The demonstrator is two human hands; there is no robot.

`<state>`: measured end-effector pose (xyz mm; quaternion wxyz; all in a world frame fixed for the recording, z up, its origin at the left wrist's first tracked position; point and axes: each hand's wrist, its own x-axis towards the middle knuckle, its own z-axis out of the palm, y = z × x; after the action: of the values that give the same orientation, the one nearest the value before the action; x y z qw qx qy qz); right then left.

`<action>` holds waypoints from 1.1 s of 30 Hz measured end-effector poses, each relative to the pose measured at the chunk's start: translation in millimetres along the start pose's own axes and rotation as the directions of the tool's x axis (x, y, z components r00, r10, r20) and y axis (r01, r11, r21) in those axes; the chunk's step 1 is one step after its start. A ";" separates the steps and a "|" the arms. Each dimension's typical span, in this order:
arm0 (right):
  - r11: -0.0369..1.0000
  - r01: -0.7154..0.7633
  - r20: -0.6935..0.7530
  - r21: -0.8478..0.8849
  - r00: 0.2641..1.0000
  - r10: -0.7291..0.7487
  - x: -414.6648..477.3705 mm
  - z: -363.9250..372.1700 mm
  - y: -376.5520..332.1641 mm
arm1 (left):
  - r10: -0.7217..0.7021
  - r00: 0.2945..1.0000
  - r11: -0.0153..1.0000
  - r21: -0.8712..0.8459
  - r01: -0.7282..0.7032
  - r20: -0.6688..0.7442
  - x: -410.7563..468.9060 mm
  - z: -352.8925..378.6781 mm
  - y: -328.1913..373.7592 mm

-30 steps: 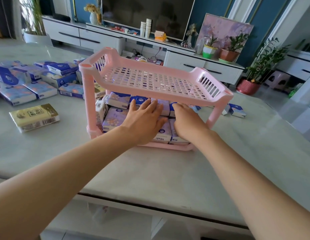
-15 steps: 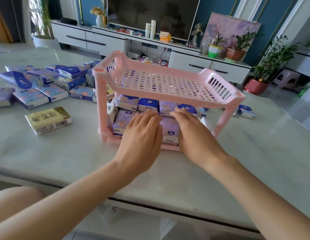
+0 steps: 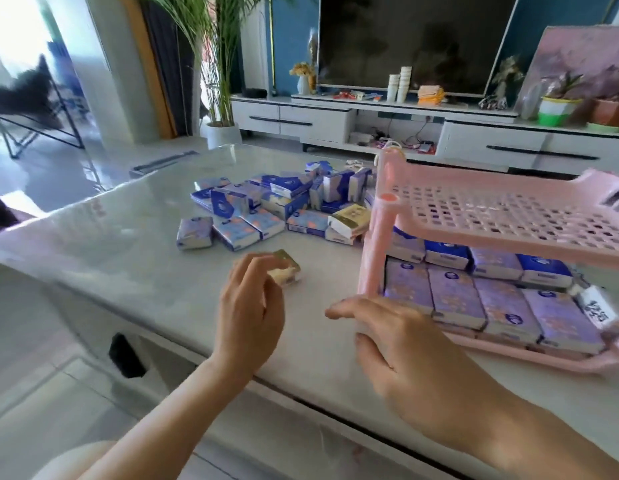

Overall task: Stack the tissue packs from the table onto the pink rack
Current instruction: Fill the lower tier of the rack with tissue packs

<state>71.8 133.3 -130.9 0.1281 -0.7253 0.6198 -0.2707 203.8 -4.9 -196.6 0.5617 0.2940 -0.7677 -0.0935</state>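
Observation:
The pink rack [image 3: 378,244] stands on the table at the right. Its perforated top shelf [image 3: 491,216] holds nothing, and its lower shelf is filled with purple and blue tissue packs [image 3: 453,296] lying flat in rows. A loose pile of tissue packs [image 3: 283,202] lies on the table to the left of the rack. My left hand [image 3: 249,313] curls its fingers around a yellow tissue pack [image 3: 287,270] that rests on the table in front of the pile. My right hand [image 3: 405,344] hovers with spread fingers at the rack's front left corner, holding nothing.
The marble table [image 3: 128,244] has its near edge just under my forearms. Behind it stand a white TV cabinet [image 3: 335,123] with a television, paper cups and potted plants. A tall palm [image 3: 211,64] stands at the back left.
Both hands have come out of the lower shelf. My left hand has moved left to the yellow pack, and my view has swung left, with the rack now at the right.

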 end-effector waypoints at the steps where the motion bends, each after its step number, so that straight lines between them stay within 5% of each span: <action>1: 0.999 -0.012 -0.021 0.039 1.000 0.013 10.7 7.6 -3.4 | -0.060 0.997 0.997 0.046 0.062 -0.045 7.1 -5.1 -13.2; 5: 0.984 -0.090 -0.052 0.157 0.994 0.099 61.1 39.3 -9.5 | -0.329 0.937 0.919 0.190 0.346 -0.114 31.9 -23.8 -66.8; 8: 0.963 -0.134 -0.083 0.233 0.984 0.157 104.7 55.3 -6.5 | -0.553 0.833 0.781 0.350 0.517 0.003 40.5 -33.2 -102.6; 12: 0.949 -0.192 -0.184 0.249 0.953 0.241 157.6 63.4 1.6 | -0.628 0.755 0.721 0.504 0.474 0.188 46.2 -33.4 -126.2; 17: 0.974 -0.212 -0.095 0.079 0.971 0.219 222.7 82.6 10.8 | -0.632 0.706 0.715 0.594 0.370 0.320 55.2 -29.2 -139.3; 22: 0.908 -0.264 0.019 -0.326 0.958 0.285 258.5 107.3 13.2 | -0.628 0.756 0.669 0.626 0.400 0.188 58.9 -27.3 -136.8; 26: 0.806 -0.286 -0.060 -0.518 0.952 0.300 265.1 118.1 12.9 | -0.637 0.771 0.618 0.612 0.493 0.022 58.9 -38.5 -141.3; 29: 0.819 -0.298 -0.101 -0.490 0.953 0.286 264.7 119.9 11.8 | -0.685 0.725 0.586 0.541 0.604 -0.068 58.6 -45.9 -141.2; 33: 0.951 -0.240 -0.243 -0.196 0.951 0.191 234.0 109.1 -6.8 | -0.708 0.685 0.598 0.370 0.711 -0.171 63.3 -60.0 -125.0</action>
<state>157.6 -108.3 -162.1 0.0051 -0.6281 0.7325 -0.2625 289.7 -130.1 -183.6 0.4064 0.6847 -0.5873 -0.1453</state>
